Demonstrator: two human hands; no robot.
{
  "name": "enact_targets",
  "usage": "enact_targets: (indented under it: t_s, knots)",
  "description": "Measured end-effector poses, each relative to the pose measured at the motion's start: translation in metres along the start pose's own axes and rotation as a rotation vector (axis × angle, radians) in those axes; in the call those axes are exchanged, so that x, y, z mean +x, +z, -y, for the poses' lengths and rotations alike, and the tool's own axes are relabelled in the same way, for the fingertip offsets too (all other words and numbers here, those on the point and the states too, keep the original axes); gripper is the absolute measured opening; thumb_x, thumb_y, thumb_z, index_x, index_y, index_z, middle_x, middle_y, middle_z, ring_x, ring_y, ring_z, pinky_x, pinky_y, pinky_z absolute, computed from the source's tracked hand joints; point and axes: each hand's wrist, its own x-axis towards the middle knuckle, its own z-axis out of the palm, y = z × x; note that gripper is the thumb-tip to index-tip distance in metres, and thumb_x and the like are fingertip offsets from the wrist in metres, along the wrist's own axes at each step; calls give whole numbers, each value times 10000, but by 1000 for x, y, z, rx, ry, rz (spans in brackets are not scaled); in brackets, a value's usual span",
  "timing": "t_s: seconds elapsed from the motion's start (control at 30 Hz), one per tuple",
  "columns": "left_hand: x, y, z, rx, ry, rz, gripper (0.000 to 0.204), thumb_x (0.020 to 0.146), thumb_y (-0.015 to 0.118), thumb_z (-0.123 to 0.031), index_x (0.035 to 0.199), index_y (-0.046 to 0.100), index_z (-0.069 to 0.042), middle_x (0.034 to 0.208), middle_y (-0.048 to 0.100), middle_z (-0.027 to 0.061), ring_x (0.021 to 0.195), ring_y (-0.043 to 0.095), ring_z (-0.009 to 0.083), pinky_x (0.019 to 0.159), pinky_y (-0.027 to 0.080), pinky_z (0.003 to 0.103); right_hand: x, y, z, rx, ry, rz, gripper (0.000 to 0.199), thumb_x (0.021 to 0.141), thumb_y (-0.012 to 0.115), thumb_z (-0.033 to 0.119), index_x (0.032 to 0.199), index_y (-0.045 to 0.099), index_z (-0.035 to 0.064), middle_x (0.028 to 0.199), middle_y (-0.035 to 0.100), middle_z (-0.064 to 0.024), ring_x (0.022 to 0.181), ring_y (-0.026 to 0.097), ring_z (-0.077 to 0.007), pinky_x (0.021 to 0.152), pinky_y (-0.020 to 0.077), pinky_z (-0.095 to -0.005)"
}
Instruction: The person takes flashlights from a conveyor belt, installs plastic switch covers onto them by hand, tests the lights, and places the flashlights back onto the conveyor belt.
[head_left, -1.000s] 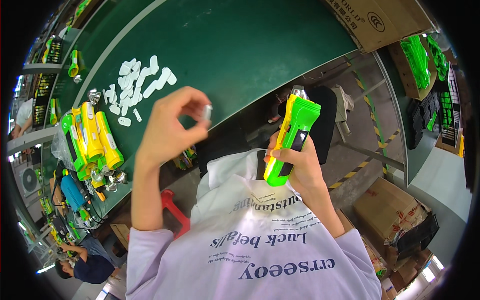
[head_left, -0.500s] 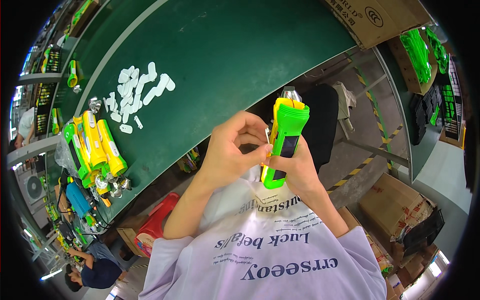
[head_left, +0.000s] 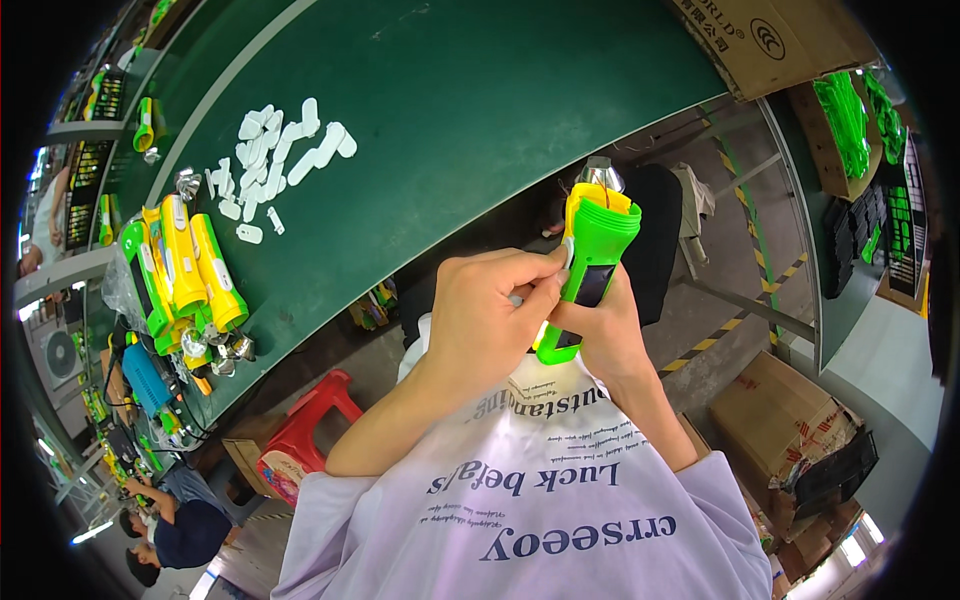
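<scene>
In front of my shirt, my right hand (head_left: 612, 325) is wrapped round the lower body of a green and yellow flashlight (head_left: 605, 232), with its thumb across the front by a dark panel. The flashlight is tilted with its wide end up. A silver reflector (head_left: 601, 173) sticks out beyond that end, and thin wires show there. My left hand (head_left: 500, 305) is closed at the yellow side, its thumb and finger pinching a small white plastic piece (head_left: 569, 250) against the flashlight. The fingertips partly hide that piece.
Loose white plastic pieces (head_left: 268, 160) lie on the green table (head_left: 440, 130). More yellow and green flashlights (head_left: 185, 270) are heaped at its left. A cardboard box (head_left: 775, 45) stands far right, a red stool (head_left: 300, 430) below the table's edge. People (head_left: 185, 530) work at lower left.
The flashlight and both hands have shifted slightly right. My left fingers have moved up along the yellow side, and the white piece now sits against it.
</scene>
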Motion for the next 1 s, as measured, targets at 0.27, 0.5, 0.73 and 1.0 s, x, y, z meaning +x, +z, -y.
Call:
enact_targets:
  t_s: [0.27, 0.5, 0.73, 1.0]
  knots:
    - [0, 9, 19, -236, -188, 22, 145, 868, 663, 3, 987, 705, 75, 858, 702, 87, 698, 645, 91, 611, 514, 216, -6, -5, -1, -9, 77, 22, 470, 668, 674, -89, 1100, 521, 12, 889, 617, -53, 756, 639, -147, 706, 533, -284]
    - [-9, 10, 23, -489, -228, -29, 199, 926, 611, -41, 1076, 658, 81, 910, 660, 84, 721, 606, 82, 558, 486, 214, -8, 3, 6, -35, 146, 13, 529, 671, 693, -60, 1168, 524, 4, 912, 623, -75, 753, 655, -151, 681, 539, -284]
    - [-9, 14, 22, -239, -71, -235, 229, 823, 791, -140, 850, 671, 53, 721, 638, 45, 537, 543, 48, 470, 414, 201, -13, 12, -18, -305, -16, -16, 489, 682, 710, 5, 1136, 530, 9, 902, 612, -45, 733, 605, -103, 676, 507, -262]
    - [-8, 3, 21, -127, -69, -227, 265, 904, 721, -214, 798, 651, 19, 695, 631, 28, 577, 555, 48, 512, 423, 196, -23, 16, -3, -130, 323, 65, 236, 750, 730, 47, 892, 549, -6, 694, 587, -50, 556, 588, -116, 502, 469, -265]
